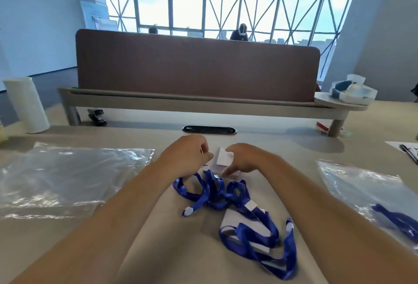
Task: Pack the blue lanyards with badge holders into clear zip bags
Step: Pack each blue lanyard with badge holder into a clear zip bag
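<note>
A tangle of blue lanyards [217, 193] lies mid-table, with more straps over white badge holders [246, 225] nearer me. At the far end of the tangle stands a badge holder [222, 159] between both hands. My left hand [187, 157] curls its fingers on a lanyard strap beside that holder. My right hand [243, 160] arches over the holder, thumb and fingers pinching its edges. An empty clear zip bag [67, 177] lies flat at the left. At the right, a second clear zip bag [362, 191] holds a blue lanyard [398, 220].
A white roll [27, 105] stands at the far left. A brown divider panel [196, 68] on a raised shelf closes the table's back, with a cable slot [209, 129] before it. A plastic container [352, 91] sits on the shelf's right end. Papers lie at the right edge.
</note>
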`<state>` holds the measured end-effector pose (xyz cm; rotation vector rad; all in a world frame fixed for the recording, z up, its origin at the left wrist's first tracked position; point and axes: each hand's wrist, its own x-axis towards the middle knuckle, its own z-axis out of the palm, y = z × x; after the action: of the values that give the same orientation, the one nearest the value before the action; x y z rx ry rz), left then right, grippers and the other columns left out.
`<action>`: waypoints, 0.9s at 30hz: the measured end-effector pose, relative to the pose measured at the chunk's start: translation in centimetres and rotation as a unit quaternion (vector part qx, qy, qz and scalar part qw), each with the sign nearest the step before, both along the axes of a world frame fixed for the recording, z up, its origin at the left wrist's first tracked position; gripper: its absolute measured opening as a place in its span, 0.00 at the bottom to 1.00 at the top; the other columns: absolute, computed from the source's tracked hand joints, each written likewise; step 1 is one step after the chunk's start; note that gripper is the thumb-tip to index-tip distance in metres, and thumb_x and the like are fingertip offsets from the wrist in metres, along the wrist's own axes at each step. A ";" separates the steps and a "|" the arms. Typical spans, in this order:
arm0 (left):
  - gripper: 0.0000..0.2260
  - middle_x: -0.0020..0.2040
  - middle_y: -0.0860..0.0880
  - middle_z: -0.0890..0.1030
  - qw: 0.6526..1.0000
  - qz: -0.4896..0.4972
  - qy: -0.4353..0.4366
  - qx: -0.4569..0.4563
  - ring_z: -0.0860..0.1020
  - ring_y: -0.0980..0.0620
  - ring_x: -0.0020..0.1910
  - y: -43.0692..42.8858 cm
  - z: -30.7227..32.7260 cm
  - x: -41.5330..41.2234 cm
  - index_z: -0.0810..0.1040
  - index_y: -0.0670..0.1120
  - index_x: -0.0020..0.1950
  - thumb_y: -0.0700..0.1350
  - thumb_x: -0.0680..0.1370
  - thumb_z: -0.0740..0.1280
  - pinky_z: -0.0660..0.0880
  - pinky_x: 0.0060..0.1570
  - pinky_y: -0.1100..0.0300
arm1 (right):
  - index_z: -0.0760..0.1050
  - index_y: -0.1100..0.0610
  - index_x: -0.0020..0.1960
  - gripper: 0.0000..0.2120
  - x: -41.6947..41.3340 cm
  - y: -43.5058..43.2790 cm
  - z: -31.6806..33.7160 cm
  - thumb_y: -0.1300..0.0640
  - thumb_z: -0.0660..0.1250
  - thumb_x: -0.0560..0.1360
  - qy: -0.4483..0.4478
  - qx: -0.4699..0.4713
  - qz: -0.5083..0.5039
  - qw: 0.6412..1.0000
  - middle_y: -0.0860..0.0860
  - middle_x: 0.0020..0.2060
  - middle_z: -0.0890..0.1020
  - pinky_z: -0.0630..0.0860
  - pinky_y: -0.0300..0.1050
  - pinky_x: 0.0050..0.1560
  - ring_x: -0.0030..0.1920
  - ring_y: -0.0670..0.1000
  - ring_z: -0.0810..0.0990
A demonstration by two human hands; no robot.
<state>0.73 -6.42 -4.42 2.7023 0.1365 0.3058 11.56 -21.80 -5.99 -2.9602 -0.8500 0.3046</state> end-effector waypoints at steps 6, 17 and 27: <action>0.08 0.49 0.53 0.79 1.000 0.000 0.016 -0.017 0.77 0.53 0.47 0.8 -1.1 0.9 0.78 0.51 0.51 0.53 0.78 0.67 0.76 0.51 0.55 | 0.72 0.60 0.69 0.36 0.1 0.1 0.4 0.37 0.70 0.71 -0.021 -0.041 0.028 0.999 0.56 0.64 0.76 0.72 0.50 0.63 0.63 0.56 0.74; 0.09 0.51 0.52 0.80 0.999 0.010 0.004 -0.048 0.77 0.53 0.48 -0.6 -1.9 0.0 0.77 0.50 0.54 0.53 0.79 0.66 0.77 0.51 0.54 | 0.79 0.50 0.62 0.16 -2.5 -1.8 0.3 0.52 0.59 0.79 -0.103 0.106 0.019 0.989 0.50 0.60 0.81 0.76 0.49 0.59 0.56 0.52 0.78; 0.25 0.63 0.47 0.76 0.967 0.042 -0.036 -0.250 0.77 0.53 0.47 -1.4 -0.1 -2.7 0.66 0.48 0.69 0.53 0.76 0.71 0.73 0.43 0.60 | 0.76 0.53 0.59 0.11 -7.4 -3.3 3.6 0.56 0.56 0.83 -0.048 0.425 -0.029 0.904 0.52 0.54 0.79 0.83 0.43 0.47 0.49 0.52 0.81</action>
<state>-1.94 -7.81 -4.52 2.1856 0.2693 0.3407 4.20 -25.08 -2.43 -2.1756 -0.6619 -0.1861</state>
